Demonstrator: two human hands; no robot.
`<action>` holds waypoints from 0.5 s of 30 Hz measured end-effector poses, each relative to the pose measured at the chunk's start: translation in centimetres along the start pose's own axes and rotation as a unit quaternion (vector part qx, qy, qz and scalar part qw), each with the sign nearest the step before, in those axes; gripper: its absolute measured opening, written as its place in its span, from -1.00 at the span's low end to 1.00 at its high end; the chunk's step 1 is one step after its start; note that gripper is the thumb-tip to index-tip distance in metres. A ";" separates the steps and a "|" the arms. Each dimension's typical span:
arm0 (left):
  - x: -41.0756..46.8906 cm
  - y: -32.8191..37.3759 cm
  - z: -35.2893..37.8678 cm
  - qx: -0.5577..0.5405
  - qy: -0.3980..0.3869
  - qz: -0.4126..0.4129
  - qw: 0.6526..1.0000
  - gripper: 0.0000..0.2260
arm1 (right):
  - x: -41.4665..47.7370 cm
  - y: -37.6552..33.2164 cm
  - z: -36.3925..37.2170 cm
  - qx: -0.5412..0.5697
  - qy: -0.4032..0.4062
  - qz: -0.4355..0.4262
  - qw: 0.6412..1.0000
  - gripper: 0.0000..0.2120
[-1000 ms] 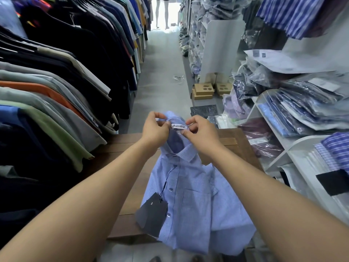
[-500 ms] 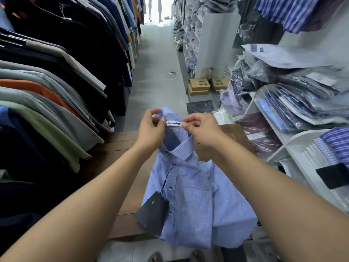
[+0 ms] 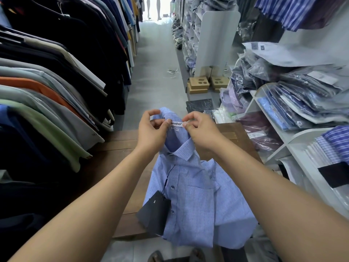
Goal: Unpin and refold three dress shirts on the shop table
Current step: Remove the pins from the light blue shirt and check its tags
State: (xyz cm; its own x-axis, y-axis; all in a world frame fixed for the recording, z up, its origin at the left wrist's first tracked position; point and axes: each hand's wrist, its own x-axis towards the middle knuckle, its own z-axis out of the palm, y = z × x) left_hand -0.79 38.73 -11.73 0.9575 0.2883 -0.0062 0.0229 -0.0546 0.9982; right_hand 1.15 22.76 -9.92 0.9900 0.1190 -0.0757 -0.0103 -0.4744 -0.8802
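You have the blue shirt [image 3: 196, 195] directly ahead of you, its long axis running from the raised collar [image 3: 181, 152] at the far end back toward your body, the front facing up and the hem spilling over the near edge of the worktop [image 3: 120, 146]. Both hands are at the inner collar band, level with each other and equally close to it, one on each side of the white label [image 3: 176, 123]. Your left hand [image 3: 151, 129] pinches the band just left of the label, thumb tip against its end and forefinger arched above. Your right hand [image 3: 200, 131] pinches the label's right end between thumb and forefinger, the other fingers curled in. Both forearms reach out straight and nearly parallel, with the shirt between them. Whatever pin sits there is too small to make out, so the next move likely turns on that band between your fingertips. A dark hang tag [image 3: 154, 212] dangles on its cord beside the placket.
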 end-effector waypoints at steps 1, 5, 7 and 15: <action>0.0 0.1 0.1 -0.001 0.002 -0.002 1.000 -0.68 | 0.0 0.1 0.2 0.005 0.002 0.006 1.000 -0.99; 0.2 0.4 0.1 0.006 0.003 -0.002 1.000 -0.67 | 0.0 0.5 0.4 -0.002 0.006 0.013 1.000 -0.91; 0.3 0.4 0.1 0.014 0.003 -0.002 1.000 -0.68 | 0.1 0.5 0.5 -0.011 0.010 0.001 1.000 -0.96; 0.4 0.3 -0.1 0.084 -0.002 0.035 0.996 -0.69 | 0.7 0.0 0.2 -0.035 0.015 0.009 0.999 -0.89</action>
State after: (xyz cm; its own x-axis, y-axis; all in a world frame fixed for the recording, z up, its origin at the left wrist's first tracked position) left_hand -0.42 38.88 -11.40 0.9598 0.2736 0.0632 0.0028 -0.2346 0.9721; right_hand 1.83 22.99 -10.03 0.9936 0.0833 -0.0763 -0.0199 -0.5357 -0.8442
